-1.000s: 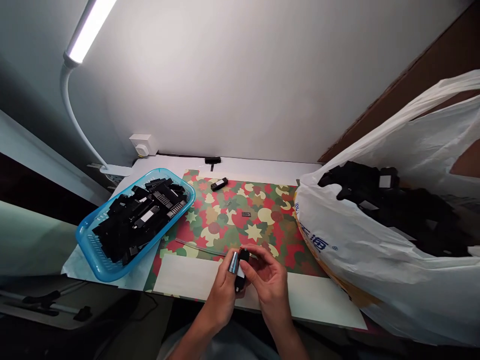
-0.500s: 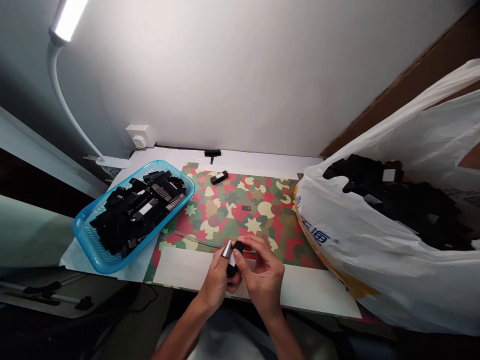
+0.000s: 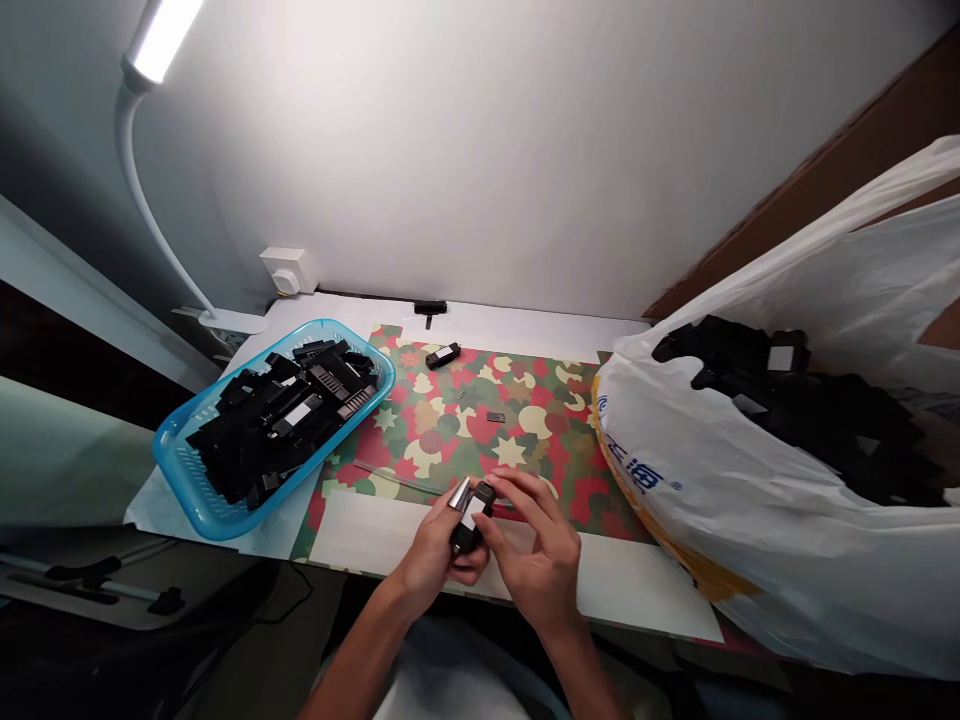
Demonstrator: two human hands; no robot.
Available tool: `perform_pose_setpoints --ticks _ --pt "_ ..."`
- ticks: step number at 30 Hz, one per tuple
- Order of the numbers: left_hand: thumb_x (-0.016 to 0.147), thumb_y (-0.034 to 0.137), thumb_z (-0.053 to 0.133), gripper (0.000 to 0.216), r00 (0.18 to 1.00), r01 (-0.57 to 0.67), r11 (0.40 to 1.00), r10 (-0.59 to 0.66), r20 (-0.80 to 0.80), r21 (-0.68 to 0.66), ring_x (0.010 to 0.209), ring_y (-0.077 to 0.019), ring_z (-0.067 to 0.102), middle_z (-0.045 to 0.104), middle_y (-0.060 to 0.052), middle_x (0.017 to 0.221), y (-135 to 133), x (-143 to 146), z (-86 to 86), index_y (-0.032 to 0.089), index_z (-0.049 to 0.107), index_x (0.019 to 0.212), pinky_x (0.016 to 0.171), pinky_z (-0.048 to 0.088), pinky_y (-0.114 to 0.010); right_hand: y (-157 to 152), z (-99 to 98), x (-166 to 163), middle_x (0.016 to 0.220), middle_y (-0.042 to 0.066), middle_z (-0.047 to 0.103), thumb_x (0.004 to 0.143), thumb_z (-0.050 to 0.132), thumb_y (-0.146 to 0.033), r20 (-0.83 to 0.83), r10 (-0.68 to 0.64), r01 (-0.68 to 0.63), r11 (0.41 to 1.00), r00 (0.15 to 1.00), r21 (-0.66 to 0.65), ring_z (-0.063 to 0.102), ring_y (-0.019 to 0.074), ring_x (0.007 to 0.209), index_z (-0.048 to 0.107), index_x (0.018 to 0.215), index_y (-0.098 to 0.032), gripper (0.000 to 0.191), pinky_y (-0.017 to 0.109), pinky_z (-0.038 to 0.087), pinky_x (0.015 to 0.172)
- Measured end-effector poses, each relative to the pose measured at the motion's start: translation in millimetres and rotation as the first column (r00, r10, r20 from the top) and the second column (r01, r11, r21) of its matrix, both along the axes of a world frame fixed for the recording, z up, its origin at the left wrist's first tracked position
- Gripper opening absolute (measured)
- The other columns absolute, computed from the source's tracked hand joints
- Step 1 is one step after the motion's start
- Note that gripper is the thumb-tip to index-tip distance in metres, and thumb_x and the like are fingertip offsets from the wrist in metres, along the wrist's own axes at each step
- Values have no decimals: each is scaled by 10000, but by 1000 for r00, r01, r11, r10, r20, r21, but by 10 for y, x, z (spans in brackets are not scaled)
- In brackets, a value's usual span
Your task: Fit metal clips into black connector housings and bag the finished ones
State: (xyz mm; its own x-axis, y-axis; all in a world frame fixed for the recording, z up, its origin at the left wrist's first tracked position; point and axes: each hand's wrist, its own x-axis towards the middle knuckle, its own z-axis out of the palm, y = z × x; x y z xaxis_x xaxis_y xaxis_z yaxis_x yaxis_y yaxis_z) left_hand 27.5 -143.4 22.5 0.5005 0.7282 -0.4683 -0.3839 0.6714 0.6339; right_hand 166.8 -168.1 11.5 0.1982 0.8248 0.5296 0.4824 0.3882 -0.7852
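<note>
Blue basket [image 3: 180, 470], black parts [image 3: 289, 420] — mat [image 3: 450, 420] of red-green-cream camouflage stars — white bag [image 3: 750, 500].

The only print that can be partly read stands on the white plastic bag [image 3: 720, 520] at the right of the tabletop [image 3: 525, 330]. On the bag's near-left face are two large blue Chinese characters. The second looks like 海, and a tiny circled R mark follows it. The first character is too creased to be sure of. Just above them, part of a blue logo curves out of sight round a fold. A white label [image 3: 471, 516] shows on the small black part [image 3: 461, 535] held at the near edge. Others show on the black parts [image 3: 285, 420] in the blue basket [image 3: 172, 475] at left. All are too small to read.
</note>
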Motion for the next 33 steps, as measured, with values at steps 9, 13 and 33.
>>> perform_pose_setpoints --ticks 9,13,33 --pt "848 731 723 620 987 -110 990 119 -112 85 502 -87 404 578 45 692 5 50 -38 215 634 1180 430 262 -184 -141 34 21 1242 118 755 952 766 -172 95 155 -164 981 983 103 749 318 1153 720 1331 -309 406 530 667 962" --pt "860 704 730 554 962 -158 981 180 -204 116 726 -125 520 632 4 917 -20 71 -82 211 676 1107 619 427 -210 -122 34 26 1179 123 796 944 772 -121 179 155 -186 967 972 173 780 308 1099 717 1348 -272 435 515 697 908" --pt "842 739 743 599 984 -144 980 156 -80 140 566 -78 401 556 38 822 13 28 -73 228 620 1130 494 309 -203 -136 48 -173 1134 78 756 918 758 -79 -62 120 -117 992 991 48 743 245 1015 738 992 -264 200 417 646 860"
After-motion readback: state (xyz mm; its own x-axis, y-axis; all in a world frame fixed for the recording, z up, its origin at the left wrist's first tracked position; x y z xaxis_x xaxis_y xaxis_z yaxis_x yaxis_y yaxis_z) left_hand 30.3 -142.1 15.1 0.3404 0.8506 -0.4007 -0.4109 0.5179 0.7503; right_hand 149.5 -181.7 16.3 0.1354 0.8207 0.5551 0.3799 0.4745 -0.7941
